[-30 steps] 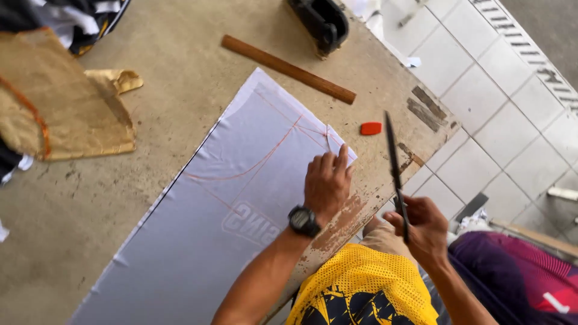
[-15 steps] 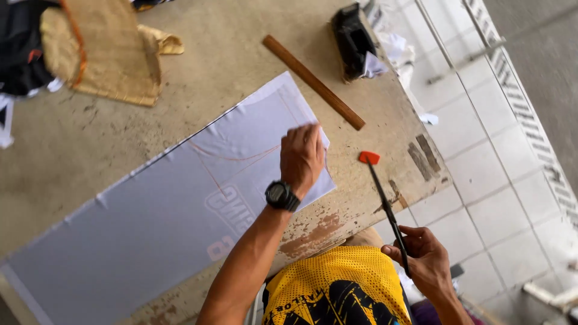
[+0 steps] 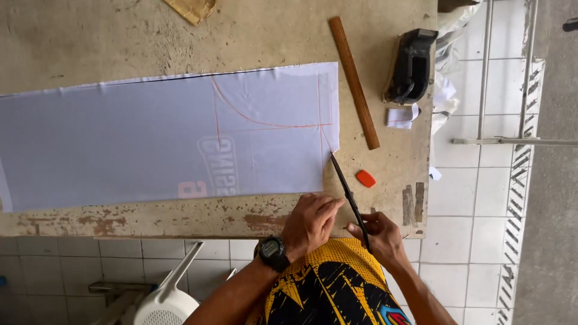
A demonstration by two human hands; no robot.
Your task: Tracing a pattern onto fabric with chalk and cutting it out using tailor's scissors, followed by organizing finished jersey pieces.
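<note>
Scissors (image 3: 349, 195) are lying across the lower right of the frame, dark blades pointing up and left, their tip meeting the lower right corner of the pale fabric (image 3: 150, 138). The right hand (image 3: 376, 238) is gripping the handles at the desk's near edge — fingers curled tight around them. The left hand (image 3: 310, 224), a black watch (image 3: 274, 253) on its wrist, is resting just beside on the desk (image 3: 120, 36) edge, fingertips touching the fabric's lower border near the blades; whether its grip is pinching the cloth I cannot tell.

Fabric is lying flat across the middle of the frame, marked with orange chalk lines — a curve and straight strokes toward its right end. An orange chalk piece (image 3: 365, 178) is sitting just right of the blades. A wooden ruler (image 3: 354, 81) is lying slanted in the upper right, with a black tool (image 3: 412, 65) beside it.
</note>
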